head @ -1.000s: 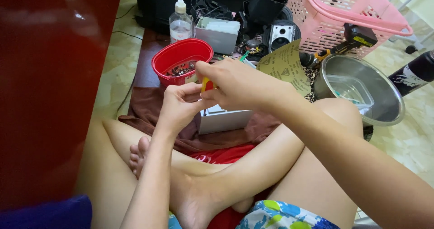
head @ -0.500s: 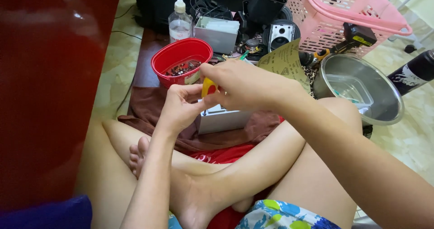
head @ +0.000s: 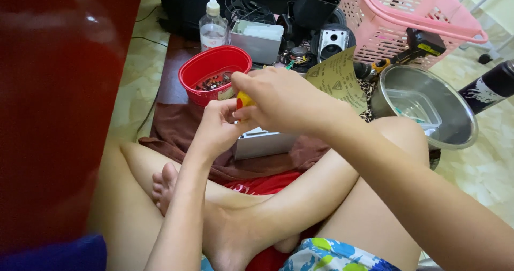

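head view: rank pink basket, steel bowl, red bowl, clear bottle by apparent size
1. pink basket, though partly cut off by the frame edge
2. steel bowl, close to the basket, so that order is unsure
3. red bowl
4. clear bottle

Pale marbled floor tiles (head: pixel 484 166) are catching soft daylight. A brown cloth (head: pixel 176 132) is lying spread over them, and a glossy red panel (head: pixel 59 105) is filling the left side.

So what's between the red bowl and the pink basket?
In the head view, a grey box, a small speaker and tangled black parts sit between red bowl and pink basket.
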